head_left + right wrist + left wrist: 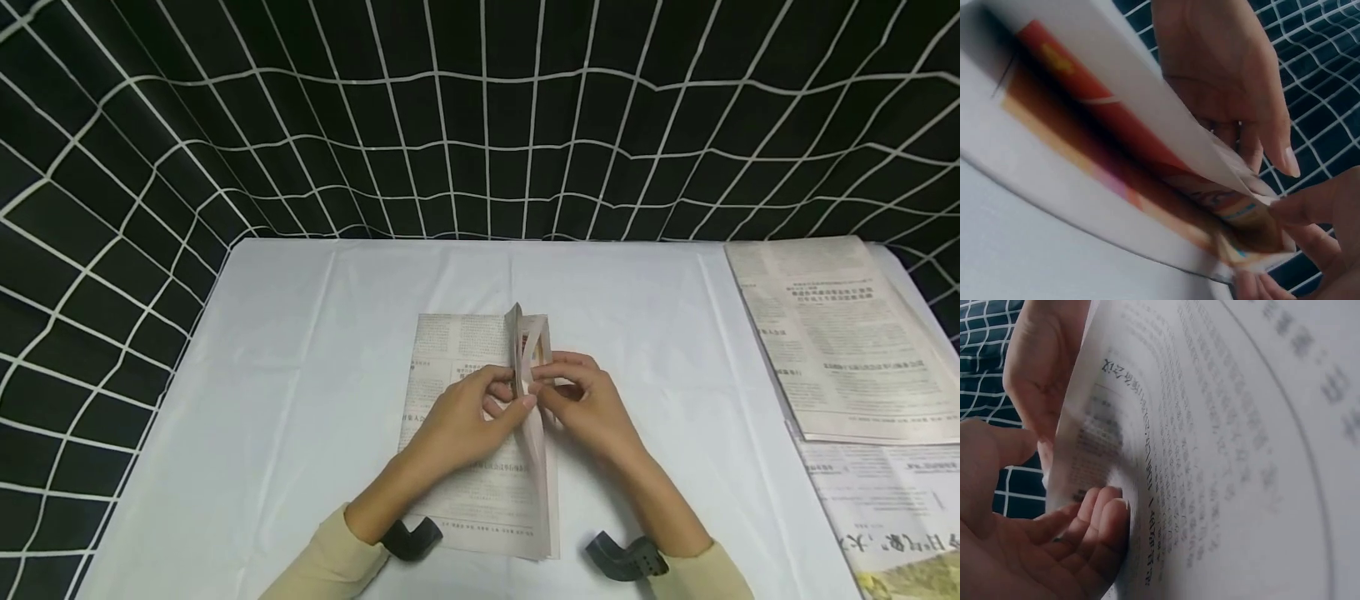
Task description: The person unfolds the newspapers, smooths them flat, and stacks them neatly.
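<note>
A folded newspaper [480, 492] lies in front of me, its right-hand layers raised into a narrow standing fold. My left hand [468, 417] is at the left side of this fold. In the left wrist view its fingers [1105, 528] touch the printed face, with the thumb apart from the paper. From the right, my right hand [588, 404] pinches the edge of the layers between thumb and fingers. The right wrist view looks into the gap between the layers, where a red and orange printed picture [1104, 106] shows.
More folded newspaper [847, 350] lies at the table's right side, overlapping another printed sheet [877, 508] with a yellowish picture. A white cloth [300, 350] covers the table. A black curtain with a white grid [495, 125] stands behind and to the left.
</note>
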Demonstrator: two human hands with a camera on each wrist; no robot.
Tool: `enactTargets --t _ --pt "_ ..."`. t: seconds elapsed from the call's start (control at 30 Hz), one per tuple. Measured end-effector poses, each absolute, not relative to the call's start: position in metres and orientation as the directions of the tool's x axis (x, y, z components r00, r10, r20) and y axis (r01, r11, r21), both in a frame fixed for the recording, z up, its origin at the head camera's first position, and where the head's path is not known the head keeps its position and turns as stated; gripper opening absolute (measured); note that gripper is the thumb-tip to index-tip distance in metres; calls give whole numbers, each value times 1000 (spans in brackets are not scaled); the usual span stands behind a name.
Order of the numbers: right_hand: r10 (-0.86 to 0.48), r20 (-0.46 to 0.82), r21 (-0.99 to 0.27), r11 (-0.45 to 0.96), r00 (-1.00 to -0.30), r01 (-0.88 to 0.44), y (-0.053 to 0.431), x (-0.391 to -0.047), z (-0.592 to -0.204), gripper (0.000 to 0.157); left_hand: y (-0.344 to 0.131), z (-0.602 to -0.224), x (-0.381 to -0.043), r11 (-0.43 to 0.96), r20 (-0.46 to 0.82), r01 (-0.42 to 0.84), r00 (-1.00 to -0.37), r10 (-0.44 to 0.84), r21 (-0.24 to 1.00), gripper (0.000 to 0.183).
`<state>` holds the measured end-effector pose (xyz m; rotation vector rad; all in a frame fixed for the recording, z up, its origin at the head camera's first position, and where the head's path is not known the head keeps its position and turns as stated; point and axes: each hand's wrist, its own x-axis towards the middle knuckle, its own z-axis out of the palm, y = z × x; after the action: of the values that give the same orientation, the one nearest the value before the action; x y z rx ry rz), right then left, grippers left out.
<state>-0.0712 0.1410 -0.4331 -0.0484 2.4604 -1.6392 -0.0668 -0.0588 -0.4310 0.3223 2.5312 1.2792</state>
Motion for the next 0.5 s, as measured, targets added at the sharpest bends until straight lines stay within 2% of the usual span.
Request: enactTargets --t 0.13,0.37,0.5 --pt "-153 -158 -915 393 -975 87 142 -73 -433 28 -60 -430 -68 582 -163 71 -926 339 810 56" --pt "-185 -188 -917 385 -965 105 139 -73 -436 47 -57 -430 -64 608 -157 107 -918 365 787 53" --pt "-202 -188 -929 356 -961 107 139 -72 -439 50 -57 -429 -61 610 -162 95 -921 353 787 52"
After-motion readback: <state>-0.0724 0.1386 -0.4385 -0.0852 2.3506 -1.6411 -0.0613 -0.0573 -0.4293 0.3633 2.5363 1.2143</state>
